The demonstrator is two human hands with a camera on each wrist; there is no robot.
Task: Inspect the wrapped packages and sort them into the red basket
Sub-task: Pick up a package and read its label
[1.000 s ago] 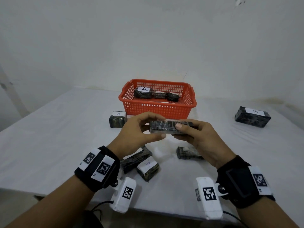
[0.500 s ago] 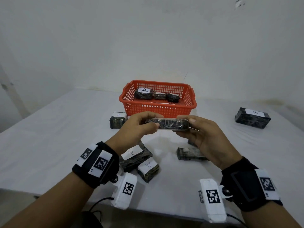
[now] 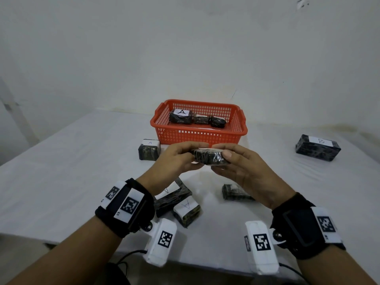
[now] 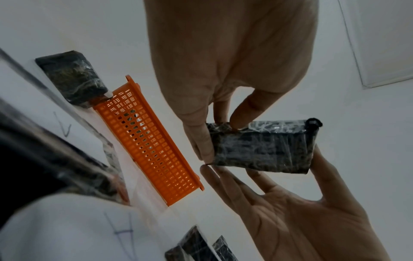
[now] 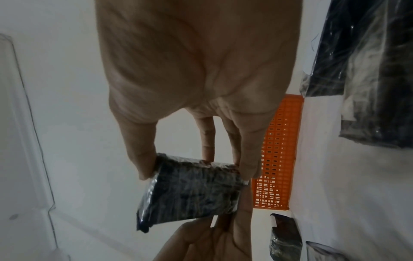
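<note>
Package [image 3: 209, 159] wrapped in dark film, raised above white table [image 3: 61, 171], just in front of red basket [image 3: 198, 136], near wall. Held at both ends: left hand [image 3: 174, 161] pinching left end between thumb and fingertips, right hand [image 3: 244, 171] pinching right end, thumb on near face, fingers behind. No label visible on held package from head view or wrist views [image 4: 263, 150] [image 5: 192, 192]. Inside red basket: package marked A [image 3: 181, 117] at left, two smaller dark packages [image 3: 208, 120] in a row to its right. Just left of red basket's front corner: small package with A label [image 3: 149, 150], upright on table. Well right of red basket: larger package labelled B [image 3: 317, 147]. Nearer than red basket, below left wrist: two A-labelled packages [image 3: 178, 204] touching, one long and angled, one short. Nearer than red basket, under right hand: another dark package [image 3: 234, 193], label partly hidden. Black wrist straps with white marker tags on both forearms; white camera housing [image 3: 162, 241] hanging under each wrist. Red basket also seen edge-on in left wrist view [image 4: 152, 146].
</note>
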